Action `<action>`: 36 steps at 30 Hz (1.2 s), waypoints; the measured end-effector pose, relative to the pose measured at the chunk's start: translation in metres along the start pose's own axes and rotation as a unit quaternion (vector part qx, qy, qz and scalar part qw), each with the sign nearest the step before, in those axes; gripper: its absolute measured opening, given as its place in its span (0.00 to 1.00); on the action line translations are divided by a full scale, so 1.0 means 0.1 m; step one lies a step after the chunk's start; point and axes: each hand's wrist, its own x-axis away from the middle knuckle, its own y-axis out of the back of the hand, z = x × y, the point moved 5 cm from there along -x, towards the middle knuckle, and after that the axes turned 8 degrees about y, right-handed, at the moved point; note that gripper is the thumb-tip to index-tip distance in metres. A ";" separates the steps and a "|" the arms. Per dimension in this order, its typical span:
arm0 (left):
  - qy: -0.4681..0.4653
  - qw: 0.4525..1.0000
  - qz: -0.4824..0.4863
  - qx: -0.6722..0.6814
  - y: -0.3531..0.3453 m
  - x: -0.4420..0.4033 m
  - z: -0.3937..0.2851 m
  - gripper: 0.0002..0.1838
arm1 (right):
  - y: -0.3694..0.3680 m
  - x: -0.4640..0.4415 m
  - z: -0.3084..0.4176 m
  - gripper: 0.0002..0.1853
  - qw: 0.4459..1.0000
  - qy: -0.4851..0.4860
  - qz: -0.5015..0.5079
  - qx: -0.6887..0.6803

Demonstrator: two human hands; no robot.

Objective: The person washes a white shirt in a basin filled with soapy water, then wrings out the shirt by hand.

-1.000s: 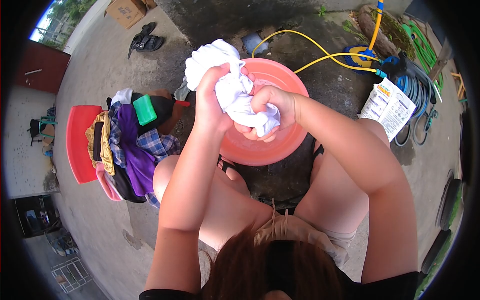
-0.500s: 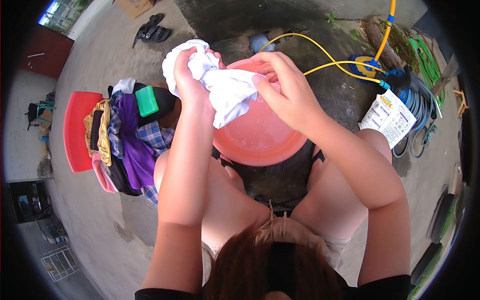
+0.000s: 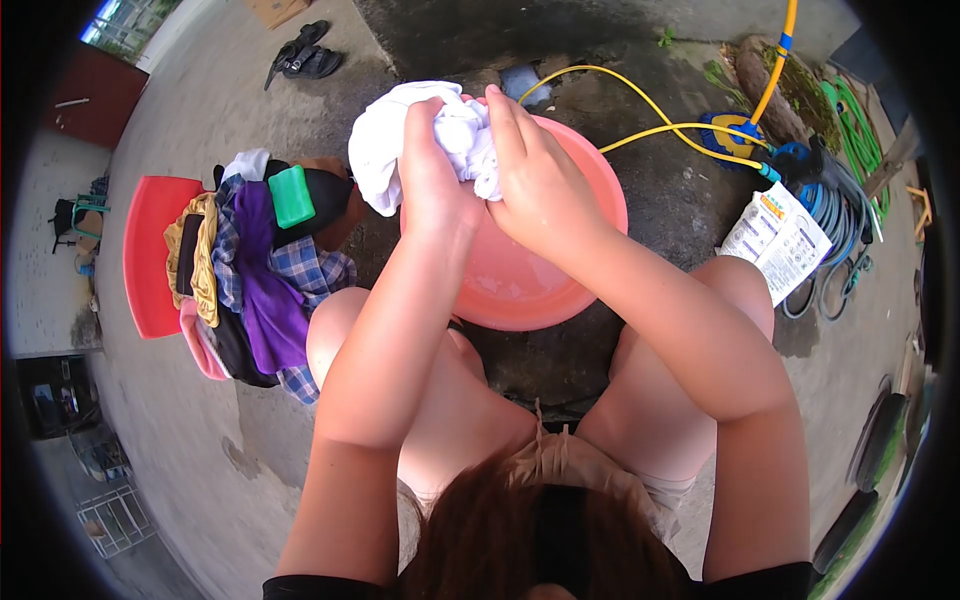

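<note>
A bunched white cloth (image 3: 385,145) is held up over the far left rim of a pink basin (image 3: 545,290). My left hand (image 3: 432,175) is wrapped round the middle of the cloth, with the thumb on top. At its right end, my right hand (image 3: 535,185) presses against the bundle, its fingers together and partly curled over it. The undersides of both hands are hidden. Some wet sheen and light foam show on the basin's bottom, which sits on the ground between my feet.
Left of my knee, a red stool or chair (image 3: 148,260) bears piled clothes (image 3: 270,290) and a green soap-like block (image 3: 292,197). Black sandals (image 3: 305,52) lie beyond. On the right are a yellow hose (image 3: 640,95), a white packet (image 3: 775,240) and a coiled blue hose (image 3: 850,205).
My left hand has moved right with the cloth, and the cloth is gathered tighter. My right hand has gone from pinching its hanging end to pressing close beside my left hand.
</note>
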 end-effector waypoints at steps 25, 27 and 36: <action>0.118 0.975 0.104 -0.160 0.03 0.11 0.28 0.12 | -0.33 0.52 -0.18 0.09 0.439 -0.477 0.365 -0.668; 0.122 0.971 0.119 -0.168 -0.01 0.11 0.26 0.13 | -0.29 0.46 -0.16 0.09 0.477 -0.456 0.356 -0.661; 0.123 0.984 0.105 -0.079 -0.14 0.20 0.09 0.12 | -0.11 0.23 -0.18 0.21 0.601 -0.392 0.307 -0.625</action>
